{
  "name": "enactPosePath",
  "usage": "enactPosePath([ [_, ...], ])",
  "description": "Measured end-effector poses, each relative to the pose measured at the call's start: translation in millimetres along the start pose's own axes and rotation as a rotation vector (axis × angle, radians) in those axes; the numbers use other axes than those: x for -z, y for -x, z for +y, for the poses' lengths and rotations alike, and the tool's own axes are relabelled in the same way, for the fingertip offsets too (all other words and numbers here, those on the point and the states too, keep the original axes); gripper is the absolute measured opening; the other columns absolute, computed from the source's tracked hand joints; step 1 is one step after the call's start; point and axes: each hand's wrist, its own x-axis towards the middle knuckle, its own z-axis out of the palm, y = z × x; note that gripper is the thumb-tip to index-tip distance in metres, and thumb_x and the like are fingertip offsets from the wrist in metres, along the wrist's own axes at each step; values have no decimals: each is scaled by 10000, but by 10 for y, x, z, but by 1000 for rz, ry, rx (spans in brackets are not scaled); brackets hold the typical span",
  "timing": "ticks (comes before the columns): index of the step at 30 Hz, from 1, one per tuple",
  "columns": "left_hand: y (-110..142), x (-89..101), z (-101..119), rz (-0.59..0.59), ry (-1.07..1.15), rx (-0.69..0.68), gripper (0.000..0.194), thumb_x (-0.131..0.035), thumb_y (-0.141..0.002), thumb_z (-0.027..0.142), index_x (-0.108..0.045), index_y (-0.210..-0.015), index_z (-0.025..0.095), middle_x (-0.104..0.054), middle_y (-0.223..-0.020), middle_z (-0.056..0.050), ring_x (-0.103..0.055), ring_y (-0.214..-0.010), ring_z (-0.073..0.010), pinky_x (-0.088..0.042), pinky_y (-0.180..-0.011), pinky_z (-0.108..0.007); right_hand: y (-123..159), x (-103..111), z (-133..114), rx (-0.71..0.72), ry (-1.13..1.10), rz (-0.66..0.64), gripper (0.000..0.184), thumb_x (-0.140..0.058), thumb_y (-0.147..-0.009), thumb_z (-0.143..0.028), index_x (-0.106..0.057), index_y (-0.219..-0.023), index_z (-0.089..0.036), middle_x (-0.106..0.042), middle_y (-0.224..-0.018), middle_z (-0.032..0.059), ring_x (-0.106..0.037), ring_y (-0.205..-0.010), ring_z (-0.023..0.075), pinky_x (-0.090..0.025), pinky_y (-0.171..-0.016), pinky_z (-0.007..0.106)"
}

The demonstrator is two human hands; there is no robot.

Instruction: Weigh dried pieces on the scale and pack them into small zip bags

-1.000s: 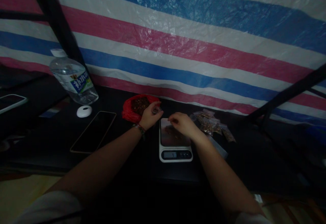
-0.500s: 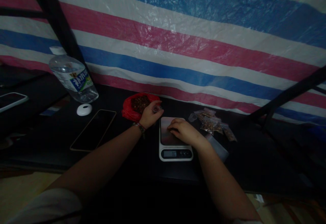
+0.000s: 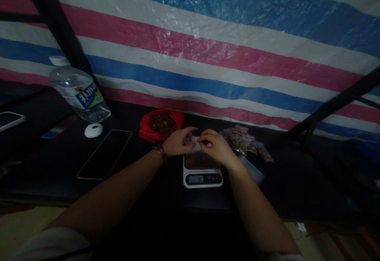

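My left hand (image 3: 177, 142) is curled around a small clear plastic cup (image 3: 187, 140), just above the far left corner of a white kitchen scale (image 3: 186, 178). My right hand (image 3: 215, 144) hovers over the scale's metal plate with thumb and fingertips pinched together, close to the cup. What those fingertips hold, if anything, is too small and dark to name. The scale's display is lit, but its digits are blurred. Behind my left hand sits an open red plastic bag (image 3: 145, 128) of dark brown, crumbly bits (image 3: 162, 122).
Several small zip bags with brown contents (image 3: 245, 144) lie right of the scale, near an unfilled clear bag (image 3: 252, 170). A phone (image 3: 105, 154), a white round case (image 3: 94, 130) and a large clear bottle (image 3: 81, 93) stand left. Striped sheeting (image 3: 208, 55) hangs behind.
My left hand has moved from the red bag's edge toward the scale with the cup. My right hand has lifted from the plate, and the two hands have come together.
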Motion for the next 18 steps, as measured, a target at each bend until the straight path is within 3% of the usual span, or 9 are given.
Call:
enactPosePath([
  [3,-3,-9,116,-60,-66,-58,471,-627,-705,266,-534,-1152,150,-655,-940,-58,-634,-826,-198,-488,-734,-306,-12,-29,-75,66,-55,87,149,-586,-780,-82,-656,-842,-198,-608,-913,34,-596,-843,145,-494,-758,276],
  [7,-3,-35,203,-74,-57,-102,369,-602,-663,201,-573,-1029,161,-652,-978,-60,-631,-899,-220,-496,-795,-328,-23,-119,-150,78,-46,80,127,-598,-800,-117,-660,-859,-212,-637,-940,29,-606,-904,155,-487,-813,293],
  [14,28,-78,140,9,18,-102,612,-614,-660,197,-477,-1255,157,-619,-1172,-95,-607,-1047,-231,-483,-911,-367,-8,-138,-151,78,8,-11,170,-543,-864,-155,-669,-951,-229,-692,-971,23,-624,-949,164,-474,-881,321],
  [18,27,-42,129,36,18,-41,590,-646,-688,239,-486,-1251,162,-649,-1052,-73,-635,-904,-199,-511,-797,-326,28,68,-87,77,-44,34,244,-490,-840,-81,-672,-939,-211,-653,-1009,48,-601,-987,165,-473,-875,322],
])
